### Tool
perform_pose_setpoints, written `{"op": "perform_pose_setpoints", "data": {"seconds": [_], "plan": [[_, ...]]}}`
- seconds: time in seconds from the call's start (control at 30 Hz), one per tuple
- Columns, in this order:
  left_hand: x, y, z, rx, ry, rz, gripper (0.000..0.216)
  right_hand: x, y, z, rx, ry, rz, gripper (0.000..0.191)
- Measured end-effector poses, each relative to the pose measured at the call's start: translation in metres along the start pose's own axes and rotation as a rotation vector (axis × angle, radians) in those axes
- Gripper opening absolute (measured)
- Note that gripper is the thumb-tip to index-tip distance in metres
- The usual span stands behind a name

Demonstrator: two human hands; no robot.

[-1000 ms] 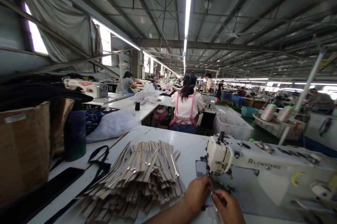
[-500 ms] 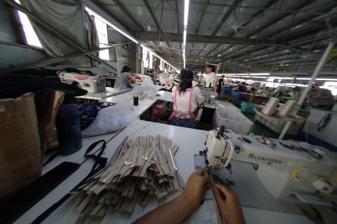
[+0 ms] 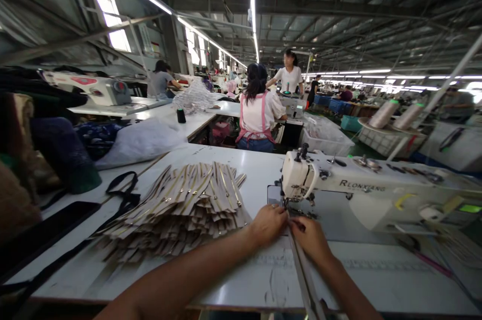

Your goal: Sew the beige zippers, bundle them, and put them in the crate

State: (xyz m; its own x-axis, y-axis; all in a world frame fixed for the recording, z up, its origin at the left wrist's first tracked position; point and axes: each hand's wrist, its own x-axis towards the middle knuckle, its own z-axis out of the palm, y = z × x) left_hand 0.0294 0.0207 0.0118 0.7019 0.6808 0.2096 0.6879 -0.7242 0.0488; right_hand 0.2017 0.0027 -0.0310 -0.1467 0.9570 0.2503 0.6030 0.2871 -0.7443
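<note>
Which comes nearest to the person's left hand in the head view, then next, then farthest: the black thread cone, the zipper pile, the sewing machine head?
From the left hand:
1. Sewing machine head, just above and to the right of it.
2. Zipper pile, to its left on the table.
3. Black thread cone, far back left on the next table.

I see a long, narrow beige zipper tape [image 3: 301,270] lying flat on the white counter [image 3: 376,280], running from the near edge straight away toward the needle area of the cream sewing machine [image 3: 339,187]. Its far end sits under the machine's head, pinched between my left hand [image 3: 268,223] and right hand [image 3: 309,237], which press it down from either side. Its near end passes off the counter's near edge.
</note>
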Motion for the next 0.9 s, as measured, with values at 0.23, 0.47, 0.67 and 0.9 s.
{"op": "perform_pose_setpoints", "data": {"seconds": [0.23,0.47,0.67,0.9], "plan": [[-0.004,-0.007,0.005,-0.131,0.096,-0.013,0.024,-0.002,0.001,0.009,-0.025,0.123,0.07,0.032],[-0.004,-0.011,0.009,-0.166,0.09,-0.022,0.03,-0.003,0.0,0.01,-0.014,0.123,0.103,0.029],[-0.004,-0.015,0.012,-0.168,0.065,-0.001,0.031,-0.002,0.002,0.012,-0.067,0.14,0.081,0.029],[-0.003,-0.016,0.009,-0.187,0.013,0.017,0.03,-0.002,0.004,0.013,-0.102,0.155,0.058,0.027]]}}
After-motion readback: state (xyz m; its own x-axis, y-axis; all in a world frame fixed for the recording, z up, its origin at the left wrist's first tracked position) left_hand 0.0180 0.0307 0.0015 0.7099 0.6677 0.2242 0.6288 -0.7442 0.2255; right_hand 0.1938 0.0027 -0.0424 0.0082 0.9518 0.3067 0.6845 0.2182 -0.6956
